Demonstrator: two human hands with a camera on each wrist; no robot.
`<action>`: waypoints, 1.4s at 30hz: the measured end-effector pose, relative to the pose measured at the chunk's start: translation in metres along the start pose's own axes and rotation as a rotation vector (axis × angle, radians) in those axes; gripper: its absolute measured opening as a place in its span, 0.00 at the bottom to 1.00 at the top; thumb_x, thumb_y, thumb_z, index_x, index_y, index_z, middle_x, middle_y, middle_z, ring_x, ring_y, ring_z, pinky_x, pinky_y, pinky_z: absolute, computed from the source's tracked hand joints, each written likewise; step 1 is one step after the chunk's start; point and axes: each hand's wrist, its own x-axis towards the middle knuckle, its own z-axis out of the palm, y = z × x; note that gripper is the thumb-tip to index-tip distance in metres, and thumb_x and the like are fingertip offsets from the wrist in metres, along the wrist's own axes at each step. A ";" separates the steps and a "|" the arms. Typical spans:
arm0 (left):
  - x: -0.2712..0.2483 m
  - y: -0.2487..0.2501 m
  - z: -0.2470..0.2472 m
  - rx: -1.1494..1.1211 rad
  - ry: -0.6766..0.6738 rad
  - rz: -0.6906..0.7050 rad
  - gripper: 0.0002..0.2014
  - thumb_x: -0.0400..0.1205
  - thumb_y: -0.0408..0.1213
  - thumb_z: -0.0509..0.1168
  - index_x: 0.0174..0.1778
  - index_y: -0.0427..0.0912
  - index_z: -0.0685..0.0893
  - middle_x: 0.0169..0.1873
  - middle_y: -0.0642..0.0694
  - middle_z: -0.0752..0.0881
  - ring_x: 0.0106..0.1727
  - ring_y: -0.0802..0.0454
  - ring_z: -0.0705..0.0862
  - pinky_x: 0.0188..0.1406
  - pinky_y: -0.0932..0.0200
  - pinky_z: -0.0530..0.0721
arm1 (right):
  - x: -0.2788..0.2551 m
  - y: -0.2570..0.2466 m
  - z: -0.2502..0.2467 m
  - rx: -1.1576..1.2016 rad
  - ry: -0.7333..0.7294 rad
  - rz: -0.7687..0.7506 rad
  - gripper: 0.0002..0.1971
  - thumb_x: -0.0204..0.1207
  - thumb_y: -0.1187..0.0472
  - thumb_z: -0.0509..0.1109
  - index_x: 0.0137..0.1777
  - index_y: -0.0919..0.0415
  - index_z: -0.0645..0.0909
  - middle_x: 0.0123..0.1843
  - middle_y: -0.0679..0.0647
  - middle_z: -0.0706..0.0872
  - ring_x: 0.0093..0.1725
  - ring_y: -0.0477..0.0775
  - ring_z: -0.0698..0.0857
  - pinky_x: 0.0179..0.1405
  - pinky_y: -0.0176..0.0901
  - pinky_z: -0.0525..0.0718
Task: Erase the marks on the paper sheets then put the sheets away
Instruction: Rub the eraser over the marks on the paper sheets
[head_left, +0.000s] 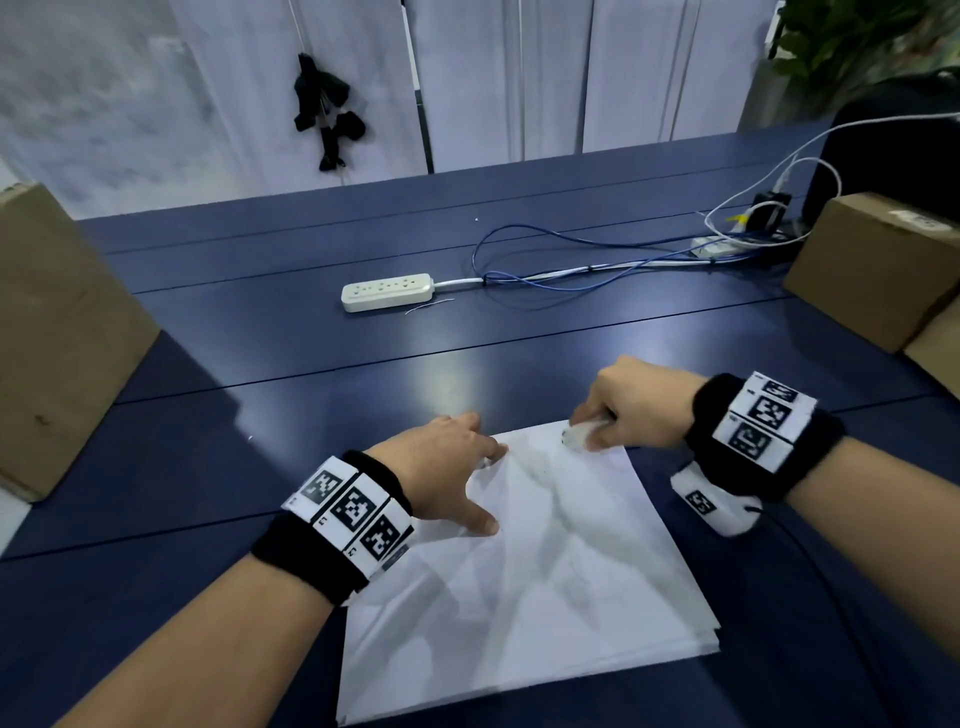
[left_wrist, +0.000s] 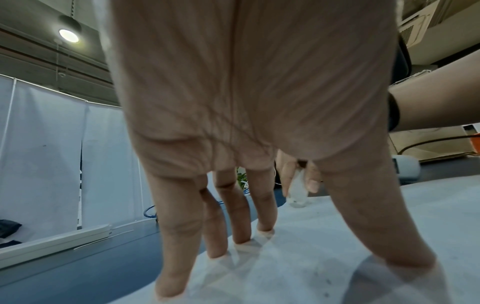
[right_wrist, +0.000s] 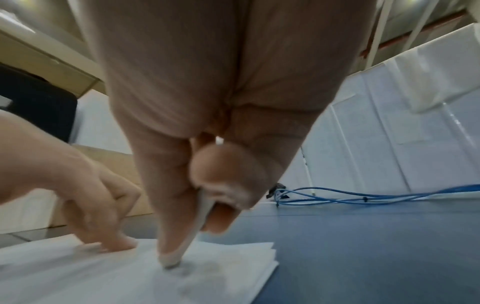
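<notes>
Blue slatted table (head_left: 322, 364), white curtains (head_left: 493, 78) behind.

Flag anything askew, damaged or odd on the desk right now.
Nothing damaged. The white paper stack lies skewed to the blue desk's edge, its sheets slightly fanned at the near right corner. Left hand presses it flat; right hand pinches the white eraser on its far corner.

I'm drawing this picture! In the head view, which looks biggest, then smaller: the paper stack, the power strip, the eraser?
1. Paper stack, by far the largest.
2. Power strip, though it lies farther from the camera.
3. Eraser, smallest; the right hand covers part of it.
</notes>
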 end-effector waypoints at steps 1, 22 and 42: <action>0.000 0.000 0.000 -0.002 0.001 0.002 0.39 0.70 0.62 0.74 0.76 0.53 0.71 0.58 0.50 0.72 0.61 0.47 0.74 0.57 0.48 0.81 | -0.007 -0.002 0.002 0.019 -0.080 -0.039 0.13 0.71 0.50 0.75 0.56 0.43 0.88 0.33 0.44 0.85 0.31 0.38 0.78 0.32 0.23 0.71; 0.000 0.000 -0.001 -0.007 0.008 0.004 0.39 0.70 0.62 0.74 0.75 0.53 0.72 0.57 0.50 0.72 0.59 0.47 0.74 0.56 0.48 0.81 | 0.011 0.000 -0.001 0.033 0.004 -0.013 0.12 0.71 0.46 0.74 0.55 0.42 0.88 0.31 0.40 0.86 0.29 0.32 0.79 0.37 0.36 0.78; 0.000 -0.001 0.002 -0.017 0.020 0.005 0.39 0.69 0.63 0.74 0.75 0.54 0.72 0.57 0.51 0.72 0.60 0.48 0.74 0.58 0.48 0.81 | -0.013 -0.005 0.010 0.043 -0.184 -0.093 0.15 0.68 0.46 0.75 0.57 0.40 0.87 0.34 0.42 0.84 0.35 0.40 0.80 0.40 0.39 0.81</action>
